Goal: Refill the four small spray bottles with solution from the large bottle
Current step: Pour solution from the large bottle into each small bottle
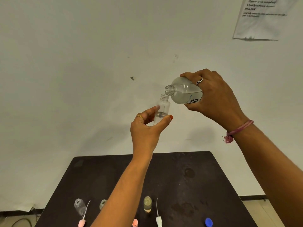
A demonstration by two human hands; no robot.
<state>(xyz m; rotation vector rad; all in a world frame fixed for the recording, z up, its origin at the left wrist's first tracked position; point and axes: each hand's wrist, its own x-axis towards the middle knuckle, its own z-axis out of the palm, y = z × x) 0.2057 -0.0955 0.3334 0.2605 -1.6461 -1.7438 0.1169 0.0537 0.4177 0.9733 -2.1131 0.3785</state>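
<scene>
My left hand (147, 128) holds a small clear spray bottle (162, 108) upright in the air, uncapped, with a little liquid in its lower part. My right hand (213, 97) grips the large clear bottle (183, 92), tipped on its side, its open mouth touching the small bottle's neck. On the dark table (188, 177) stand three more uncapped small bottles: a clear one (79, 206) at left, one (103, 204) partly hidden by my left forearm, and a yellowish one (147, 204).
Spray heads with dip tubes lie near the table's front edge: a pink one (82, 222), another pink one (134, 223) and a white one (158, 221). A blue cap (208, 222) lies to the right. A printed sheet (262, 17) hangs on the wall.
</scene>
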